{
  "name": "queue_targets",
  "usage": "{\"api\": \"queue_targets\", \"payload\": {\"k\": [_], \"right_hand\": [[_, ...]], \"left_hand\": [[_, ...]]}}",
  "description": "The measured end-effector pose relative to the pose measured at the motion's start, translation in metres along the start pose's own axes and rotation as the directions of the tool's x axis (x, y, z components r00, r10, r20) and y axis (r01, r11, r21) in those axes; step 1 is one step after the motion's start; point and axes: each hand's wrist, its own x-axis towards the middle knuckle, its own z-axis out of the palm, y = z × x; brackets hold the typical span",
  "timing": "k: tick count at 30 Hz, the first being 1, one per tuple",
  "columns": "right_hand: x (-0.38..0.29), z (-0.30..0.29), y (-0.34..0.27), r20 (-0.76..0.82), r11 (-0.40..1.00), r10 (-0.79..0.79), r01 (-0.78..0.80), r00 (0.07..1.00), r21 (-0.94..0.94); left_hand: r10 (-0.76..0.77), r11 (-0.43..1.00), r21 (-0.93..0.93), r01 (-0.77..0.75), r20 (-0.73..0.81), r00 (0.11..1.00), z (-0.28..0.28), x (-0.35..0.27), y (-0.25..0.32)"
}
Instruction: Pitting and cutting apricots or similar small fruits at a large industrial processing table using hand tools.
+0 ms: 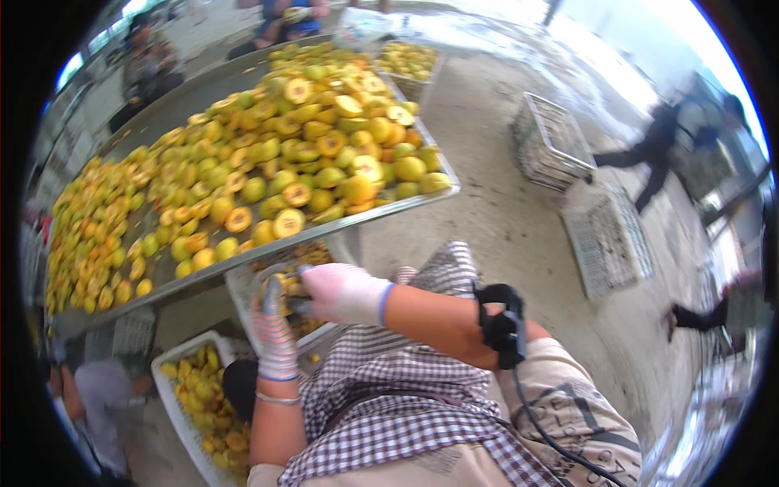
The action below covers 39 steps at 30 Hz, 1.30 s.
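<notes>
My left hand, in a striped knit glove with grey-coated fingers, holds a piece of yellow fruit. Close against it is my right hand, in a pale pink and white glove, its fingers curled at the fruit. Blur hides whether a small tool sits in the right hand. Both hands are over a white plastic crate with brownish-yellow scraps in it. Just beyond stands a metal-rimmed sorting table, heaped with whole and halved yellow-green fruit, some showing orange flesh and hollowed middles.
A white crate of yellow fruit stands on the floor at my left. Another fruit-filled crate is beyond the table's far right corner. Two plastic crates lie to the right. Several people sit or move around the table; one person is at far right.
</notes>
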Motion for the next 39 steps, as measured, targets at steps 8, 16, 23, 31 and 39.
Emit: {"api": "queue_targets", "payload": {"k": [8, 16, 23, 31, 39], "right_hand": [[-0.019, 0.023, -0.023, -0.031, 0.987, 0.033, -0.037, 0.999, -0.156], [-0.031, 0.037, -0.020, -0.070, 0.995, 0.050, -0.056, 0.996, -0.082], [-0.034, 0.030, -0.026, 0.041, 0.908, 0.185, -0.155, 0.982, -0.390], [-0.031, 0.049, -0.025, -0.141, 0.910, 0.144, -0.187, 0.979, -0.370], [-0.035, 0.051, -0.011, -0.209, 0.993, 0.080, -0.097, 0.975, -0.069]], "left_hand": [[0.030, 0.982, -0.184, -0.035, -0.030, 0.999, 0.002, -0.017, 0.003], [0.084, 0.969, -0.237, -0.073, 0.039, 0.996, 0.007, -0.027, -0.001], [0.410, 0.839, 0.344, -0.420, 0.106, 0.906, 0.003, -0.020, 0.002], [0.126, 0.914, 0.396, -0.086, -0.076, 0.989, 0.003, -0.022, -0.016], [0.522, 0.691, 0.540, -0.481, 0.087, 0.848, 0.008, -0.018, -0.006]]}}
